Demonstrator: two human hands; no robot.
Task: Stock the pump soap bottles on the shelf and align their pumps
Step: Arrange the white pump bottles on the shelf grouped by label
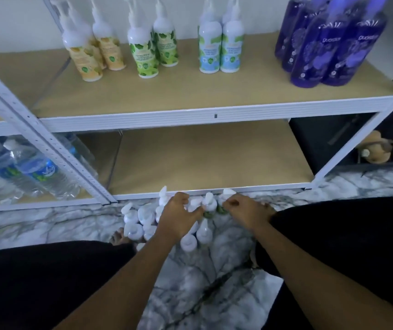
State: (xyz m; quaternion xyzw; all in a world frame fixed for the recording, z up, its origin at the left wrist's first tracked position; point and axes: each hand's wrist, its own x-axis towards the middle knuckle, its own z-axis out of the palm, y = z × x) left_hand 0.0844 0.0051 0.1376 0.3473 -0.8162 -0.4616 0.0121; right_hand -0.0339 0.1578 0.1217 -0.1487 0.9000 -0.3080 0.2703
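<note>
**Under my hands, the bottles not yet stocked**

Just below both hands, on the marble floor [214, 294], a cluster of white pump soap bottles [133, 219] stands upright, close together. My left hand [178, 216] hangs over the middle of the cluster, with the fingers half curled and the thumb beside one pump. My right hand [246, 210] is just beside it, with the fingers curled near a bottle that has a green label. For both hands I cannot tell if the fingers hold something.

High above the hands, on the upper shelf [250, 91], stand the yellow bottles [88, 55], the green bottles [145, 55] and the blue bottles [211, 51]. To the right of them are the purple bottles [321, 55]. Their pumps are blurred, so I cannot judge the alignment.

I think the task is about halfway. The floor cluster must be put on the shelf, and then the pumps must be turned one way.
</note>
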